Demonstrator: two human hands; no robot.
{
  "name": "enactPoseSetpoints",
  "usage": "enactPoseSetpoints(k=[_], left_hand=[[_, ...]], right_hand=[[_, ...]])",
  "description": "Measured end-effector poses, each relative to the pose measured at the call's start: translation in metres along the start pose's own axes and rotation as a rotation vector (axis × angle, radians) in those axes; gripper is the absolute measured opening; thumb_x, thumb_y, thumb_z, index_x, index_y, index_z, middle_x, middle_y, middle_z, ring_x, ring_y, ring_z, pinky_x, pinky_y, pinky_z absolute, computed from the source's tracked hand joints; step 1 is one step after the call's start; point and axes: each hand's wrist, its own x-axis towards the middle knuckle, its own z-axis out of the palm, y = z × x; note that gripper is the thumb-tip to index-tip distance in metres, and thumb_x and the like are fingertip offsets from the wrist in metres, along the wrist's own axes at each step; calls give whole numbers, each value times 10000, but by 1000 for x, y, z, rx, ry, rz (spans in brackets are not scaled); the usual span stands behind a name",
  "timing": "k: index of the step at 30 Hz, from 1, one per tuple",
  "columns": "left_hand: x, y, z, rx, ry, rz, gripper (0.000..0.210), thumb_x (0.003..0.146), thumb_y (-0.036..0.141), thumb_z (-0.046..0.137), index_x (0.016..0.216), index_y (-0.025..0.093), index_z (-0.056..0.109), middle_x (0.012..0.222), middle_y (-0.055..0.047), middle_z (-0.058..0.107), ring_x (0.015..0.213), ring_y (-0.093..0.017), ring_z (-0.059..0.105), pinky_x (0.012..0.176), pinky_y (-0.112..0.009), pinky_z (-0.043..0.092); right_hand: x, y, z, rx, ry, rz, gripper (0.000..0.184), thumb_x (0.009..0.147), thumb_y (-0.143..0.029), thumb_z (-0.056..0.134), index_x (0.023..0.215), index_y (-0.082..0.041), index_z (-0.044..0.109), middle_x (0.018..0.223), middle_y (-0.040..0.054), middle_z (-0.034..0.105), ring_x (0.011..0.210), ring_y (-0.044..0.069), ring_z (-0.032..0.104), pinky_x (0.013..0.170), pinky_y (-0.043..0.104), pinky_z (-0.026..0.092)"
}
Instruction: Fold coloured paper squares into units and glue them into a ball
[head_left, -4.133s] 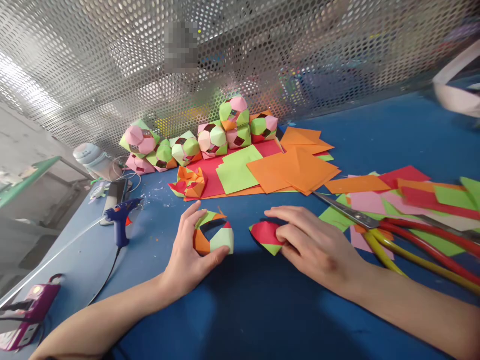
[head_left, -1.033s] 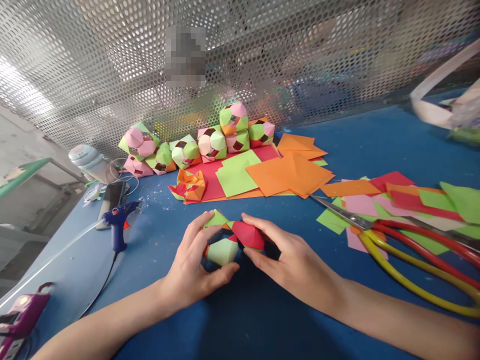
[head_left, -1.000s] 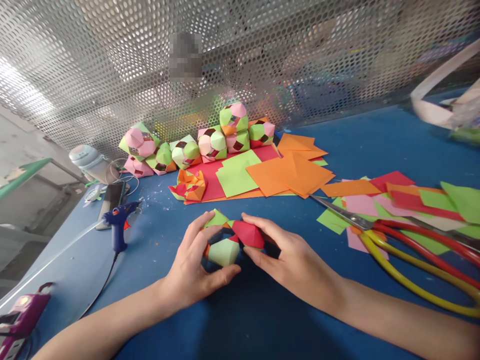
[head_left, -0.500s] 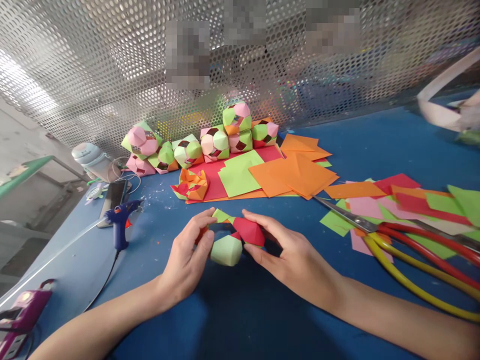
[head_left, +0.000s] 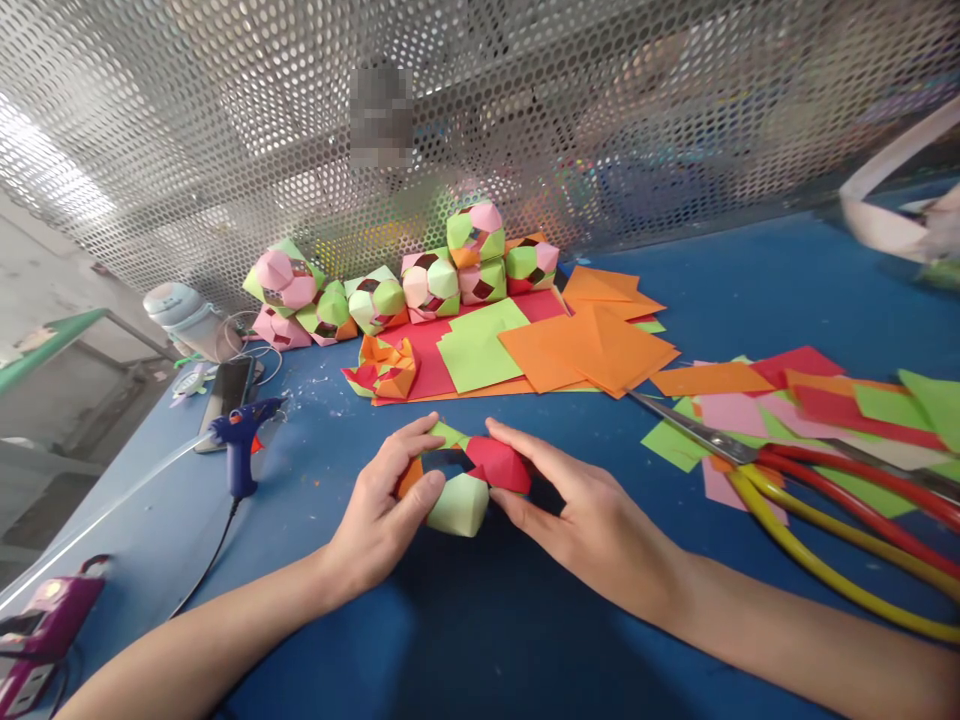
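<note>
Between my two hands is a folded paper ball in pale green, red and orange, with an open gap in its side. My left hand is closed round its left part, thumb on the pale green face and fingers over the orange one. On the right, my right hand grips the red face between thumb and fingers. Behind them sits an open orange and red folded paper piece. Several finished paper balls in pink, green and white are lined up at the back, some stacked.
Sheets of orange paper and green paper lie beyond my hands. Scissors with red and yellow handles rest by paper scraps at right. At left are a blue glue gun, a phone, a bottle and a purple power strip.
My left hand has shifted its hold on the paper ball, and the ball has turned slightly, so its orange left face shows more. My right hand stays almost where it was.
</note>
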Motion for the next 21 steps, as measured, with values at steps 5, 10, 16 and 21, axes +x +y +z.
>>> enactPoseSetpoints(k=[5,10,16,21], left_hand=[[0,0,0,59,-37,108,391,811,356,620,1175,250,529,1412,-95,392,1303,-254,388,1061,-438,352],[1,2,3,173,-52,224,568,686,370,740,1186,230,509,1397,-143,388,1283,-295,408,1020,-464,398],[1,1,1,235,-72,279,571,692,379,734,1192,236,497,1395,-143,381,1259,-292,442,997,-452,431],[1,1,-2,291,-123,409,777,589,465,781,1257,246,449,1436,-167,307,1292,-335,398,1012,-487,417]], right_hand=[[-2,3,0,-34,-2,-81,467,881,-204,504,1324,-74,435,1271,183,570,1175,238,551,954,371,513],[-1,3,-2,-56,-18,-103,501,875,-188,500,1356,-89,403,1294,180,551,1195,237,533,964,370,506],[-1,6,-3,-90,-41,-153,587,845,-146,517,1401,-96,337,1357,181,488,1255,244,470,1017,388,457],[-2,8,-7,-103,-52,-171,614,838,-153,534,1413,-101,326,1349,180,498,1241,256,484,1008,377,468]])
